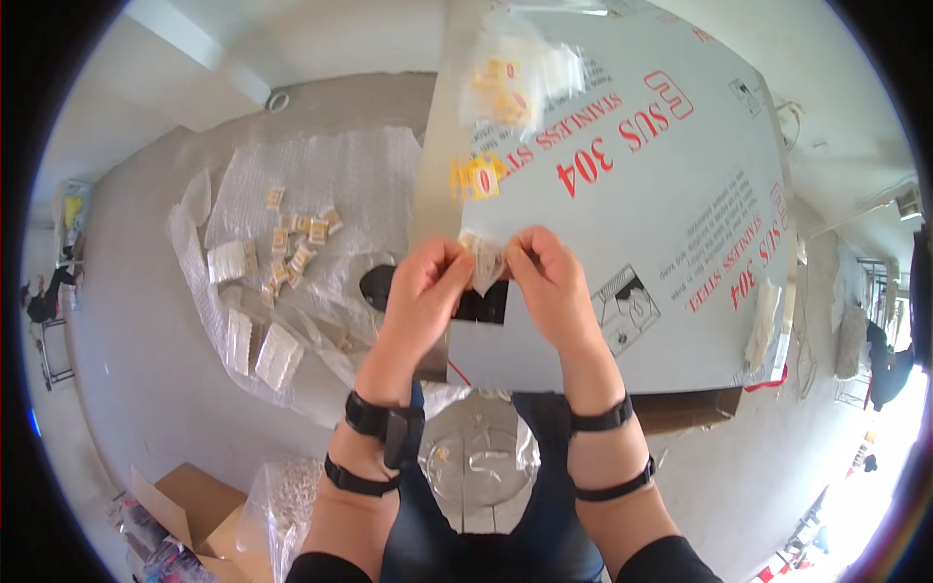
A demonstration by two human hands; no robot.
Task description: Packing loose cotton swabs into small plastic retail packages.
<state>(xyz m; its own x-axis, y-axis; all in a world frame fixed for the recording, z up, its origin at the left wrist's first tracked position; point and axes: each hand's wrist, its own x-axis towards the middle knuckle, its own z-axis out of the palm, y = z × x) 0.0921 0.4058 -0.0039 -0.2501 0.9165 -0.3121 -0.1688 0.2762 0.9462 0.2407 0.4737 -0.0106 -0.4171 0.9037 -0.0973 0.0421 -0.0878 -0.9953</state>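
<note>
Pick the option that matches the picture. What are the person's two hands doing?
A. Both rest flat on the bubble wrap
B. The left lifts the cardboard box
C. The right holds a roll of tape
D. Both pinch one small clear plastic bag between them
D: the left hand and right hand meet over the grey board, fingers pinching the small clear bag from either side.

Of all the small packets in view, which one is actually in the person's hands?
The clear packet pinched between the left hand and right hand; the others lie loose on the bubble wrap or the grey sheet.
</note>
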